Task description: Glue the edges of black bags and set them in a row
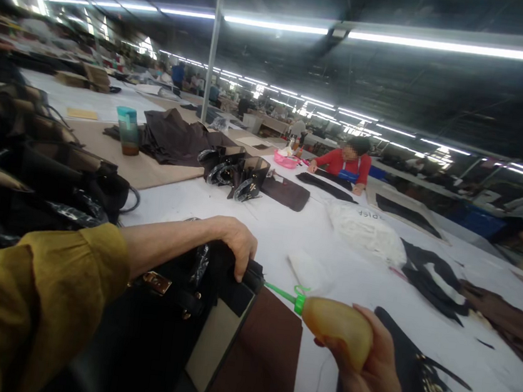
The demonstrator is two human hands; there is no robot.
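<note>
A black handbag [147, 328] with a gold clasp and plastic-wrapped handles is right in front of me, over a dark brown panel [267, 354]. My left hand [237, 243] is closed on the bag's upper edge, thumb and fingers pinching the black material near its corner. In my right hand [374, 366] is a squeeze bottle [339, 324] of amber liquid, held on its side. Its green nozzle points left, and the tip is at or very close to the edge just beside my left fingers. Whether the tip touches cannot be made out.
More black bags [32, 176] are piled at the left, and a few stand farther back [236, 171]. A teal-lidded cup [127, 130] stands near dark leather sheets [174, 136]. Across the white table a person in red [350, 162] leans over black strips. A white plastic bag [366, 230] lies right of centre.
</note>
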